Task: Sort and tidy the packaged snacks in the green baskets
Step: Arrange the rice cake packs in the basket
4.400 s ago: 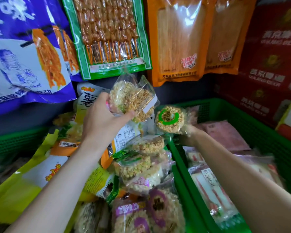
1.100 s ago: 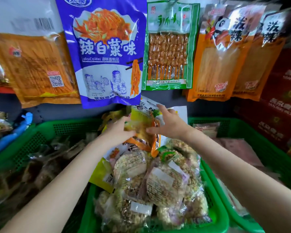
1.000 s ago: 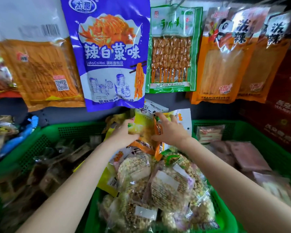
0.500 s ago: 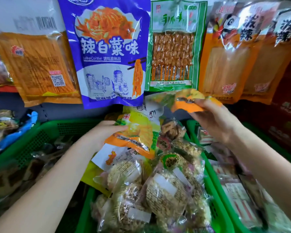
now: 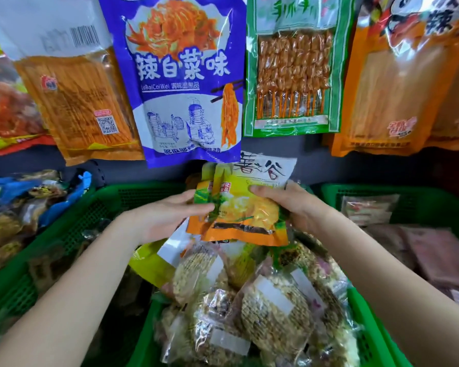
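Both hands held a small stack of orange-and-yellow snack packets [image 5: 239, 215] between them above the far end of the middle green basket [image 5: 366, 327]: my left hand [image 5: 167, 215] lay against the stack's left edge with its fingers reaching across the front, and my right hand [image 5: 289, 202] gripped the right edge with the thumb on top. Behind the stack a white packet with black characters [image 5: 265, 168] stood up against the basket's far wall. Below my hands, the near part of that basket was piled with clear bags of puffed grain cakes [image 5: 273, 308], several bearing white labels. To the left sat another green basket [image 5: 72, 234] with dark wrapped snacks, and to the right a third green basket [image 5: 382, 190] held pinkish packets [image 5: 435, 255]. On the wall above hung a blue bag [image 5: 180, 75], a green-bordered bag of skewers [image 5: 294, 72] and orange bags [image 5: 82, 102] on either side.
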Demonstrator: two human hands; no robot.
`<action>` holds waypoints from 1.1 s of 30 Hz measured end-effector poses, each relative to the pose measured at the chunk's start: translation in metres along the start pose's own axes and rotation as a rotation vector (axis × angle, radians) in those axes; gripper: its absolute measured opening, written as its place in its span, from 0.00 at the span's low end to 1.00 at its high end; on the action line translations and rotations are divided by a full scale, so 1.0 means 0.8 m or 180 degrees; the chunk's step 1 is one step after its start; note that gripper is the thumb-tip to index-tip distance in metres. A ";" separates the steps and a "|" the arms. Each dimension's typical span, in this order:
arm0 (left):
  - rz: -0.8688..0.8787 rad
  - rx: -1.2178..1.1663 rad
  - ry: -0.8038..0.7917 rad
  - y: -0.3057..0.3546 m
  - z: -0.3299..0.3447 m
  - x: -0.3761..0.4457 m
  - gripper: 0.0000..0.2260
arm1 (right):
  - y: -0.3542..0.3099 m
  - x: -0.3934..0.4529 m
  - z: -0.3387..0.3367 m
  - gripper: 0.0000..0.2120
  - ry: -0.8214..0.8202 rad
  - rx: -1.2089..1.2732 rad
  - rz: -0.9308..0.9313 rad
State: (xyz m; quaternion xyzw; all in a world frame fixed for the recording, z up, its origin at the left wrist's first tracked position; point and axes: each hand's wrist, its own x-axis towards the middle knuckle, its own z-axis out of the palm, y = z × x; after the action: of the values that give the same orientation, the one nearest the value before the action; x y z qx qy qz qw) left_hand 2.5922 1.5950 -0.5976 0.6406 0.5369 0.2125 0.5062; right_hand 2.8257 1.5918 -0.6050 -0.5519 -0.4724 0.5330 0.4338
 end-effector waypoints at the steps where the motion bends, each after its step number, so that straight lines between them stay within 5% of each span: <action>1: -0.0052 0.0245 -0.0136 -0.002 -0.004 -0.006 0.27 | 0.000 0.005 0.004 0.42 0.0022 -0.0090 -0.0080; 4: -0.0517 0.0536 -0.0207 -0.017 -0.011 -0.019 0.39 | -0.002 0.011 0.021 0.43 0.0048 -0.0049 -0.0044; 7: -0.0464 0.0567 0.0078 -0.028 -0.007 -0.024 0.40 | 0.007 0.009 0.035 0.31 0.0204 0.0306 0.0079; 11: -0.0391 0.0269 0.0169 -0.033 -0.008 -0.034 0.28 | -0.001 0.009 0.029 0.23 0.0226 0.0754 0.0216; 15: 0.0107 -0.0216 0.0879 -0.041 -0.016 -0.052 0.11 | -0.014 0.013 0.027 0.06 0.0266 0.1431 0.0434; 22: 0.0080 -0.1726 0.2082 -0.049 -0.094 -0.098 0.07 | -0.004 -0.004 0.058 0.15 0.0096 0.1814 0.0570; 26: -0.0338 -0.1493 0.1899 -0.048 -0.101 -0.100 0.06 | -0.004 -0.033 0.074 0.15 0.0191 0.1811 0.0544; 29: -0.0997 -0.0620 0.1202 -0.062 -0.084 -0.095 0.10 | -0.013 -0.053 0.070 0.25 0.0608 0.1449 0.0445; 31: -0.1285 -0.0702 0.0489 -0.072 -0.070 -0.092 0.19 | -0.030 -0.067 0.056 0.17 0.0873 0.1175 0.0432; 33: -0.1202 -0.1182 0.0148 -0.073 -0.059 -0.087 0.15 | -0.043 -0.079 0.041 0.09 0.1107 0.0881 0.0239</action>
State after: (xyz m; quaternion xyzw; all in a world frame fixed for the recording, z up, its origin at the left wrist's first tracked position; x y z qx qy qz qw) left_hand 2.5031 1.5464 -0.6111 0.4201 0.6102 0.2237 0.6333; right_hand 2.7915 1.5352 -0.5617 -0.5879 -0.2920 0.5053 0.5602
